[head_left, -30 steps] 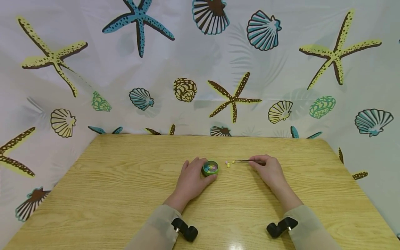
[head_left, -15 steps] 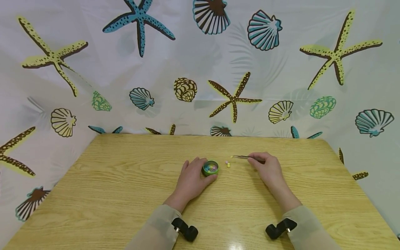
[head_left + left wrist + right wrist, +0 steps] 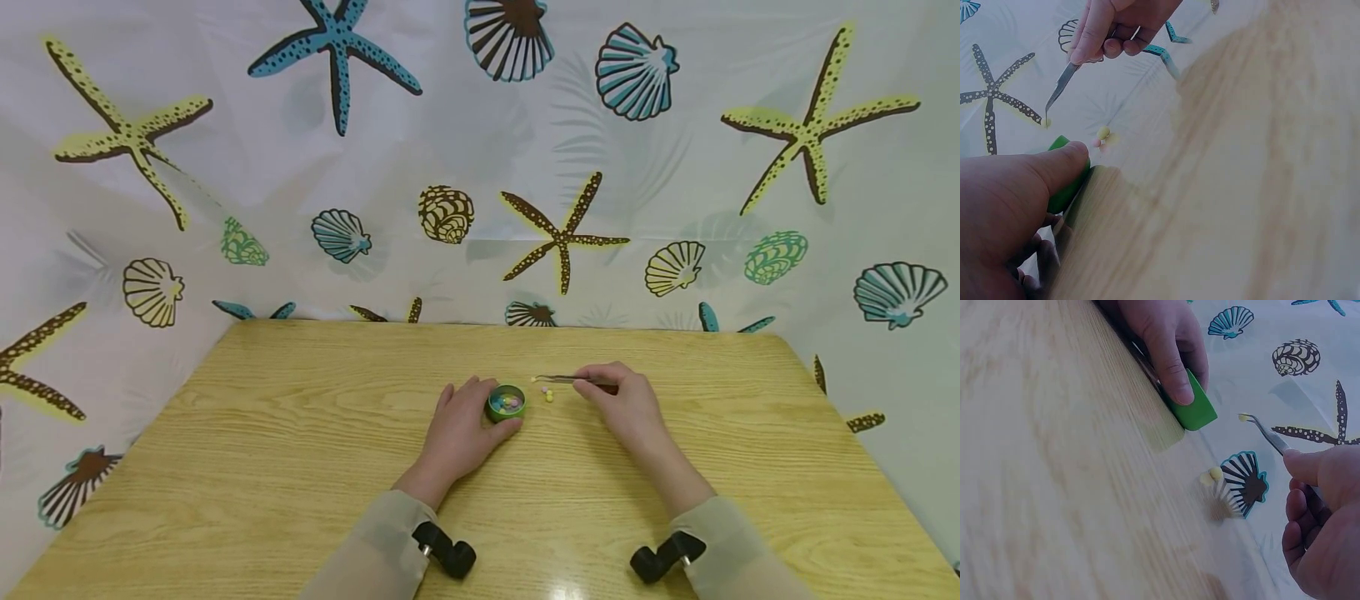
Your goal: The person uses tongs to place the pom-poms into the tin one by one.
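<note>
My left hand [image 3: 463, 429] holds a small round green container [image 3: 507, 416] on the table, fingers and thumb curled round its side. Pink, yellow and blue beads [image 3: 510, 402] lie inside it. My right hand [image 3: 622, 402] pinches a pair of bent-tip tweezers [image 3: 558, 378], which point left toward the container. At their tips is a yellow bead [image 3: 1244, 417], raised above the table just right of the container. A few loose beads [image 3: 549, 397], yellow and pink, lie on the table between the container and my right hand.
The wooden table [image 3: 300, 467] reaches back to a white cloth [image 3: 480, 167] printed with shells and starfish, which also hangs along both sides. Black camera mounts [image 3: 444, 550] are strapped on both sleeves.
My right hand has lifted the yellow bead off the table with the tweezers and carried it left toward the green container. The left hand and container have stayed in place.
</note>
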Demonstrator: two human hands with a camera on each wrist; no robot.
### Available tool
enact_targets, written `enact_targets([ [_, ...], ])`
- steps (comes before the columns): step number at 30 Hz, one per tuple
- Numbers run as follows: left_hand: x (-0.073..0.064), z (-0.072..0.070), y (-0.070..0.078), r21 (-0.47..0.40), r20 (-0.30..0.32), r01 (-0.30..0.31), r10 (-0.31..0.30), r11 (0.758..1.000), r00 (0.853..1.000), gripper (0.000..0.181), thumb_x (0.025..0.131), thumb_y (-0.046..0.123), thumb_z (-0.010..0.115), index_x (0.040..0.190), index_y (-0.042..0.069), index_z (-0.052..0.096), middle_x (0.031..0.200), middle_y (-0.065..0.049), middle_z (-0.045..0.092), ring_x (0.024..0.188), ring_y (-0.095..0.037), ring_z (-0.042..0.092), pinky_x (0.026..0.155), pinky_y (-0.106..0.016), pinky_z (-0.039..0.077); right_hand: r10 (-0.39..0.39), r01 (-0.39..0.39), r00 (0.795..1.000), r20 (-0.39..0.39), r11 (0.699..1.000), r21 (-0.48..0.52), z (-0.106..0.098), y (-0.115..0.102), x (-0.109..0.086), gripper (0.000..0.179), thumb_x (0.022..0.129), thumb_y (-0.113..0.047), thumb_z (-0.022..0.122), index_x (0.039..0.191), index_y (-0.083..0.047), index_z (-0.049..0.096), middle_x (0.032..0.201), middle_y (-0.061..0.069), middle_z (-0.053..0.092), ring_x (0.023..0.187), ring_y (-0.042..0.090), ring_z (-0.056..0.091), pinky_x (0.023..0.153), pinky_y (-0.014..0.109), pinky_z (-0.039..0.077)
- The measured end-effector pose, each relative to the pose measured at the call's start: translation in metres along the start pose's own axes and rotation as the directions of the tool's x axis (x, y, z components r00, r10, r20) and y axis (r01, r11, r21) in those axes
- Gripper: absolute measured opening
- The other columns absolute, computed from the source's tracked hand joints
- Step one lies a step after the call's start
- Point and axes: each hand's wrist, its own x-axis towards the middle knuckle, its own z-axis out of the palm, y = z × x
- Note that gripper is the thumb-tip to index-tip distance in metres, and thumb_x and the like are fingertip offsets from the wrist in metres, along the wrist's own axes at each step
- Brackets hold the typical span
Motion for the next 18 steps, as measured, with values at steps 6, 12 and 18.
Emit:
enact_targets([
  [6,0.000,0.000,0.000,-0.001,0.005,0.001,-0.001,1.000,1.000,0.069,0.101,0.043,0.083,0.153,0.004,0.061,0.156,-0.017,0.062,0.158,-0.038,0.043,0.135,-0.060,0.015,-0.038,0.038,0.999,0.021,0.999,-0.013,0.006,-0.006,-0.003,0.017,0.107,-0.018,0.078,0.119,-0.008,0.084,0.115,0.008,0.074,0.101,0.024,0.068,0.086,0.034,0.055],
  [12,-0.001,-0.001,0.000,-0.003,0.006,-0.004,0.004,1.000,1.000,0.067,0.102,0.042,0.083,0.153,0.004,0.061,0.156,-0.017,0.062,0.158,-0.038,0.043,0.135,-0.061,0.015,-0.064,0.065,0.997,0.038,0.997,-0.030,0.011,-0.009,-0.005,0.016,0.106,-0.016,0.078,0.118,-0.008,0.085,0.113,0.006,0.073,0.098,0.022,0.065,0.083,0.032,0.054],
  [18,-0.001,-0.002,0.001,-0.001,0.007,-0.007,0.007,1.000,1.000,0.068,0.102,0.043,0.082,0.153,0.004,0.061,0.156,-0.017,0.061,0.158,-0.038,0.043,0.135,-0.061,0.016,-0.092,0.094,0.995,0.043,0.995,-0.032,0.016,-0.010,-0.007,0.013,0.105,-0.015,0.079,0.115,-0.011,0.086,0.110,0.003,0.072,0.095,0.020,0.064,0.082,0.031,0.054],
])
